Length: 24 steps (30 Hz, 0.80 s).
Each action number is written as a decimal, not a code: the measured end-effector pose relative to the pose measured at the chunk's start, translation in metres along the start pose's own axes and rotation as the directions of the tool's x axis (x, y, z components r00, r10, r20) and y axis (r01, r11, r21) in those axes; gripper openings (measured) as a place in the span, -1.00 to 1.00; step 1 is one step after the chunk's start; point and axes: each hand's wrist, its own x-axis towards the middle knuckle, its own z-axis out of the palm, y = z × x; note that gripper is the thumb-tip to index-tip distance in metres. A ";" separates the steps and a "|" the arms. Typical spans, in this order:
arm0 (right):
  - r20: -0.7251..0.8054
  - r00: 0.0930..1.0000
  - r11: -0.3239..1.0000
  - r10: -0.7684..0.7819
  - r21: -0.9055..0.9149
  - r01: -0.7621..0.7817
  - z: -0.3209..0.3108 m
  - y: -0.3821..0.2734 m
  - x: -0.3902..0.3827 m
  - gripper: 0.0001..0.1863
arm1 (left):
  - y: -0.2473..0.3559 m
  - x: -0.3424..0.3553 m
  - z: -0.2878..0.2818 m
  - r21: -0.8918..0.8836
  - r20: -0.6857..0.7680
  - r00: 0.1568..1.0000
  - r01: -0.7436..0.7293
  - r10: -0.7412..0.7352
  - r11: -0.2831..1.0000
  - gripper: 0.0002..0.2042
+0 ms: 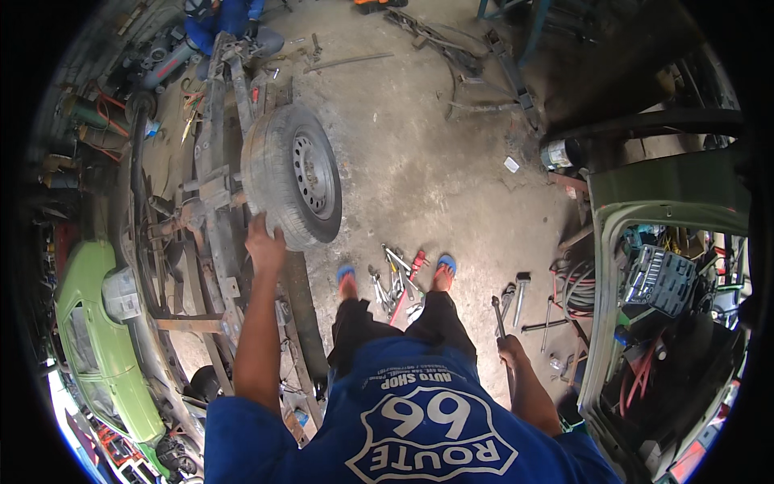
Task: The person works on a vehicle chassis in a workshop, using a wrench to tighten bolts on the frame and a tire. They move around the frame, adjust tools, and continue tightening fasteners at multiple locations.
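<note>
My left hand (264, 245) reaches toward the lower edge of a wheel, its fingers apart and holding nothing. Whether the fingertips touch the rubber I cannot tell. The wheel, a black tire (270, 173) on a grey steel rim (311, 174), stands upright at the side of a bare, rusty vehicle frame (216, 194). In my right hand (509, 352), lowered at my side, is a long dark metal bar (499, 315), its upper end slightly thicker. My fingers wrap around its shaft.
Wrenches and other hand tools (395, 278) lie between my feet. A hammer (522, 292) and coiled hoses (576, 286) are on the right, near a green vehicle body shell (669, 189) with an open socket set (661, 278). A person in blue (230, 20) is at the far left.
</note>
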 end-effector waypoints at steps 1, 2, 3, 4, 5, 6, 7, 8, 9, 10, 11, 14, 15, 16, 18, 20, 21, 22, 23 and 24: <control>0.012 0.999 0.999 0.041 0.021 -0.042 -0.002 0.005 0.002 -0.70 | 0.000 0.022 0.010 -0.011 0.029 0.999 0.017 -0.017 1.000 -0.51; 0.022 0.996 0.996 0.084 0.040 -0.084 -0.003 0.009 0.002 -0.71 | -0.003 0.045 0.021 0.033 0.075 0.997 0.023 -0.026 0.999 -0.47; 0.030 0.992 0.990 0.126 0.062 -0.128 -0.002 0.011 0.001 -0.72 | -0.006 0.064 0.032 0.067 0.114 0.992 0.053 -0.061 0.996 -0.45; 0.032 0.993 0.991 0.112 0.067 -0.114 -0.001 0.013 -0.002 -0.73 | -0.009 0.083 0.046 0.105 0.147 0.985 0.079 -0.094 0.991 -0.43; 0.046 0.989 0.986 0.138 0.085 -0.142 0.002 0.014 -0.005 -0.72 | -0.014 0.100 0.059 0.142 0.176 0.976 0.102 -0.127 0.985 -0.40; 0.058 0.985 0.980 0.166 0.104 -0.171 0.005 0.013 -0.009 -0.72 | -0.019 0.118 0.073 0.203 0.211 0.967 0.103 -0.147 0.974 -0.39; 0.068 0.978 0.971 0.198 0.122 -0.205 0.009 0.010 -0.015 -0.72 | -0.025 0.135 0.086 0.263 0.243 0.956 0.101 -0.167 0.960 -0.38; 0.052 0.979 0.976 0.197 0.089 -0.201 0.014 0.006 -0.021 -0.70 | -0.032 0.149 0.100 0.330 0.272 0.944 0.089 -0.185 0.940 -0.37; 0.048 0.977 0.975 0.209 0.074 -0.212 0.020 0.000 -0.028 -0.69 | -0.037 0.164 0.114 0.331 0.284 0.939 0.092 -0.193 0.939 -0.36; 0.038 0.972 0.971 0.230 0.060 -0.232 0.027 -0.007 -0.034 -0.68 | -0.041 0.181 0.130 0.339 0.289 0.937 0.092 -0.197 0.936 -0.36; 0.035 0.965 0.964 0.258 0.055 -0.260 0.037 -0.015 -0.041 -0.67 | -0.045 0.200 0.145 0.363 0.308 0.927 0.095 -0.215 0.927 -0.36; 0.084 0.953 0.942 0.292 0.146 -0.301 0.067 -0.046 -0.062 -0.64 | -0.055 0.234 0.186 0.340 0.329 0.928 0.056 -0.174 0.939 -0.36; 0.113 0.944 0.931 0.311 0.166 -0.326 0.081 -0.057 -0.070 -0.63 | -0.060 0.239 0.194 0.336 0.308 0.940 0.032 -0.143 0.941 -0.37; 0.117 0.972 0.977 0.205 0.036 -0.211 0.093 -0.071 -0.076 -0.64 | -0.063 0.243 0.201 0.325 0.296 0.947 0.024 -0.126 0.945 -0.37; 0.211 0.974 0.922 -0.084 -0.355 0.157 0.111 -0.112 -0.074 -0.64 | -0.067 0.244 0.209 0.296 0.263 0.961 -0.001 -0.080 0.955 -0.37; 0.238 0.953 0.855 -0.189 -0.437 0.279 0.124 -0.156 -0.088 -0.63 | -0.069 0.243 0.208 0.314 0.282 0.957 -0.017 -0.076 0.949 -0.36; 0.123 0.980 0.939 -0.155 -0.289 0.185 0.127 -0.186 -0.087 -0.61 | -0.068 0.244 0.207 0.303 0.248 0.968 -0.036 -0.043 0.952 -0.36; 0.115 0.993 0.966 0.000 -0.256 0.030 0.118 -0.213 -0.089 -0.59 | -0.065 0.246 0.204 0.306 0.269 0.960 -0.013 -0.073 0.952 -0.35; 0.149 0.985 0.982 0.091 -0.179 -0.063 0.107 -0.236 -0.094 -0.56 | -0.062 0.248 0.202 0.306 0.278 0.957 -0.009 -0.081 0.952 -0.34; 0.134 0.959 0.968 0.250 -0.003 -0.252 0.103 -0.258 -0.097 -0.58 | -0.060 0.251 0.199 0.320 0.310 0.945 -0.004 -0.101 0.947 -0.34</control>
